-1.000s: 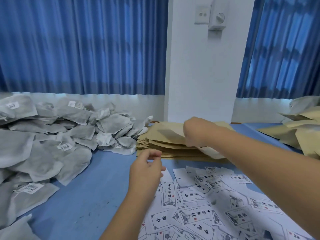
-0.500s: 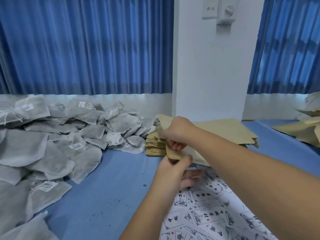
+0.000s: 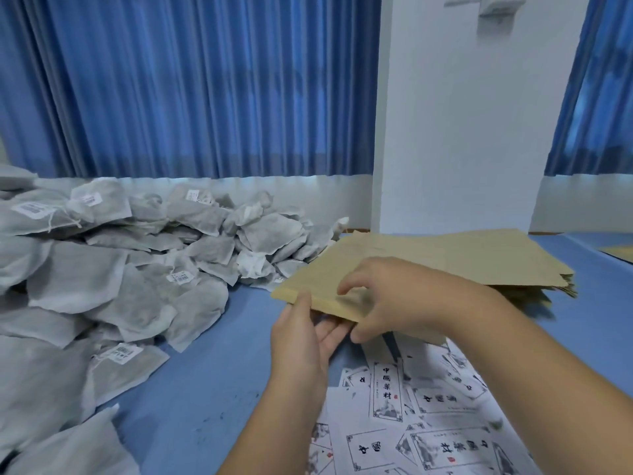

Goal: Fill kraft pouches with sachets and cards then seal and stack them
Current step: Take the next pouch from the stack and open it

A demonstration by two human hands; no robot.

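Flat tan pouch (image 3: 308, 281) pinched at near edge by left hand (image 3: 298, 344) and right hand (image 3: 404, 296), pouch stack (image 3: 496, 258) behind, grey sachets (image 3: 137, 269) heaped left, printed cards (image 3: 428, 423) scattered near.

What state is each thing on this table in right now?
kraft pouch: flat, near edge held by both hands
left hand: pinches the pouch, thumb on top
right hand: grips the pouch's near edge
pouch stack: lying flat, edges uneven
sachets: loose heap, some tagged
cards: scattered, overlapping, print up
curtains: drawn shut
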